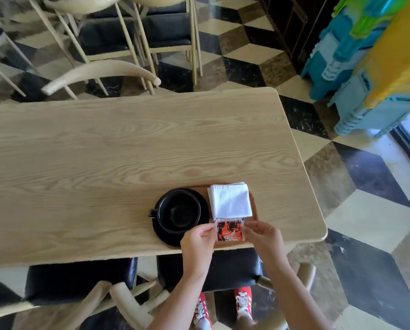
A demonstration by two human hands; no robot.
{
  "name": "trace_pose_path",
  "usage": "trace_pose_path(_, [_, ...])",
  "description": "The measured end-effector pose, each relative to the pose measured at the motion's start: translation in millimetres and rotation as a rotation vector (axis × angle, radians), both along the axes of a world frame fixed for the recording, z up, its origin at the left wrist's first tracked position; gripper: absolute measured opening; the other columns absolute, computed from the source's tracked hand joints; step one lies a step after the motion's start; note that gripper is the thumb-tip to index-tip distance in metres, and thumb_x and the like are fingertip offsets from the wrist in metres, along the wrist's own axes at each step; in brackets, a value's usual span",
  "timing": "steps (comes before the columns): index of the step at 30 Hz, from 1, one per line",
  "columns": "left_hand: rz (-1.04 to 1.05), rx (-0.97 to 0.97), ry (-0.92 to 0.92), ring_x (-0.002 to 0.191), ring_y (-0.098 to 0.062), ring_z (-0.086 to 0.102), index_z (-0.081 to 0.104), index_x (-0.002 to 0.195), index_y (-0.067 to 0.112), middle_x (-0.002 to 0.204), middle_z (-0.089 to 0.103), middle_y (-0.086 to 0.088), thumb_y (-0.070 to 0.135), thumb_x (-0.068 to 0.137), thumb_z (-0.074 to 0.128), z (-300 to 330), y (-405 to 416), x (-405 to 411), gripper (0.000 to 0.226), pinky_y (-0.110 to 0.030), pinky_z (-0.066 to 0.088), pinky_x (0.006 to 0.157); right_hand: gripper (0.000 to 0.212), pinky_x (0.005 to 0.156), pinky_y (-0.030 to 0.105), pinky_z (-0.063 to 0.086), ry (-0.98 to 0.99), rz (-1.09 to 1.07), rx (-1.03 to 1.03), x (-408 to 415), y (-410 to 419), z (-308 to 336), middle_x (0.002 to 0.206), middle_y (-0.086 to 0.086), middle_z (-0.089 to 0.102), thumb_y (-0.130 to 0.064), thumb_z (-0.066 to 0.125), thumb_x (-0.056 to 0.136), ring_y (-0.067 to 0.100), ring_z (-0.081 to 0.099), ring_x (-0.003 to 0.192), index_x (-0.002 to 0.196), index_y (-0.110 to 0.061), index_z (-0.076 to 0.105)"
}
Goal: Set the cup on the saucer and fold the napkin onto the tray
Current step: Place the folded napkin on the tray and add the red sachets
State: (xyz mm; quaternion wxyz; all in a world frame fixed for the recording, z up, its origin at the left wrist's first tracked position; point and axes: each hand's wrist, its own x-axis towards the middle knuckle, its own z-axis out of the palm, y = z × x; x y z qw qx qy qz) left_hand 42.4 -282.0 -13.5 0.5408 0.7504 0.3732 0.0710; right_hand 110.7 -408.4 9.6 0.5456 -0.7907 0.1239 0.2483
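Two hands meet at the near edge of the wooden bench [104, 163]: the left hand [197, 244] and right hand [264, 236] each pinch a side of a small red-and-black packet [230, 231]. The black cup [179, 211] sits on its saucer [161, 234]. Just beside them, the folded white napkin [230, 201] lies on the brown tray [254, 210].

This looks like a café or restaurant dining room. A long pale wood worktop [128, 144] stands among matching light wooden chairs [118, 32] with dark padded seats. The floor [356, 177] is polished stone laid in a black, cream and brown cube pattern. A cup [179, 211] sits on a saucer [161, 232].
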Motion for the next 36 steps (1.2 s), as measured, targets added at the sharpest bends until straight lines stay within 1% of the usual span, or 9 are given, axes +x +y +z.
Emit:
trace_pose_path(4, [0.010, 0.066, -0.007, 0.078, 0.006, 0.064, 0.074, 0.090, 0.012, 0.075, 0.068, 0.015, 0.016, 0.083, 0.067, -23.2, -11.0, -1.7, 0.011, -0.009, 0.050, 0.069, 0.009, 0.055, 0.016, 0.042, -0.028, 0.049, -0.144, 1.4, 1.3, -20.2, 0.072, -0.007, 0.068, -0.014, 0.068, 0.081, 0.008, 0.061, 0.065, 0.076, -0.021, 0.069])
trace_pose_path(6, [0.044, 0.091, 0.010, 0.074, 0.004, 0.064, 0.074, 0.090, 0.013, 0.076, 0.068, 0.013, 0.018, 0.083, 0.067, -32.0, -18.3, -0.2, 0.012, -0.005, 0.047, 0.067, 0.006, 0.055, 0.015, 0.040, -0.040, 0.080, -0.206, 3.1, 0.0, -30.4, 0.074, -0.008, 0.067, -0.016, 0.067, 0.082, 0.003, 0.060, 0.068, 0.079, -0.020, 0.070])
trace_pose_path(10, [0.128, 0.112, 0.020, 0.072, -0.001, 0.065, 0.074, 0.089, 0.013, 0.078, 0.072, 0.008, 0.019, 0.084, 0.065, -42.3, -33.6, 7.1, 0.012, -0.012, 0.052, 0.067, 0.005, 0.056, 0.017, 0.042, -0.033, 0.083, -0.297, 6.8, -1.8, -44.7, 0.076, -0.008, 0.067, -0.019, 0.066, 0.082, 0.006, 0.061, 0.073, 0.080, -0.021, 0.070])
trace_pose_path(12, [0.158, 0.122, 0.028, 0.072, -0.003, 0.065, 0.073, 0.089, 0.012, 0.078, 0.073, 0.005, 0.020, 0.084, 0.066, -46.0, -39.5, 9.8, 0.012, -0.015, 0.053, 0.067, 0.006, 0.067, 0.026, 0.047, -0.050, 0.108, -0.357, 10.0, -1.4, -48.5, 0.077, -0.010, 0.066, -0.023, 0.065, 0.083, 0.007, 0.060, 0.071, 0.079, -0.026, 0.067])
trace_pose_path(14, [0.191, 0.117, 0.028, 0.073, -0.004, 0.065, 0.073, 0.091, 0.011, 0.080, 0.073, 0.004, 0.019, 0.084, 0.066, -50.4, -43.2, 10.9, 0.013, -0.016, 0.053, 0.068, 0.005, 0.083, 0.031, 0.041, -0.075, 0.163, -0.440, 12.5, -1.2, -52.3, 0.076, -0.014, 0.062, -0.027, 0.063, 0.084, 0.004, 0.054, 0.067, 0.081, -0.029, 0.065])
trace_pose_path(15, [0.205, 0.115, 0.026, 0.074, -0.004, 0.066, 0.073, 0.091, 0.011, 0.081, 0.073, 0.004, 0.019, 0.084, 0.066, -52.8, -44.0, 10.9, 0.014, -0.015, 0.053, 0.069, 0.005, 0.085, 0.030, 0.033, -0.086, 0.189, -0.484, 13.4, -0.9, -53.5, 0.078, -0.015, 0.062, -0.029, 0.061, 0.085, 0.005, 0.051, 0.067, 0.084, -0.029, 0.065])
trace_pose_path(18, [0.215, 0.124, 0.025, 0.075, -0.005, 0.065, 0.072, 0.092, 0.012, 0.082, 0.072, 0.004, 0.018, 0.084, 0.065, -57.2, -45.7, 11.6, 0.012, -0.007, 0.049, 0.069, 0.011, 0.079, 0.030, 0.021, -0.126, 0.241, -0.578, 15.1, -0.6, -56.6, 0.086, -0.011, 0.069, -0.033, 0.057, 0.087, 0.007, 0.050, 0.066, 0.091, -0.028, 0.066])
trace_pose_path(26, [0.217, 0.198, 0.016, 0.072, -0.008, 0.062, 0.072, 0.090, 0.007, 0.081, 0.070, 0.000, 0.009, 0.080, 0.069, -59.9, -49.8, 15.0, 0.011, -0.001, 0.044, 0.070, 0.015, 0.073, 0.031, 0.019, -0.227, 0.328, -0.709, 15.6, -0.6, -62.1, 0.086, -0.010, 0.071, -0.036, 0.053, 0.089, 0.010, 0.055, 0.068, 0.093, -0.028, 0.065])
trace_pose_path(36, [0.175, 0.254, 0.028, 0.080, -0.010, 0.063, 0.070, 0.100, 0.006, 0.091, 0.070, -0.005, 0.008, 0.082, 0.066, -58.8, -50.9, 14.0, 0.019, -0.014, 0.050, 0.072, 0.014, 0.077, 0.030, 0.021, -0.239, 0.381, -0.682, 16.1, -4.6, -56.4, 0.095, -0.011, 0.067, -0.033, 0.053, 0.089, 0.011, 0.055, 0.075, 0.094, -0.025, 0.063])
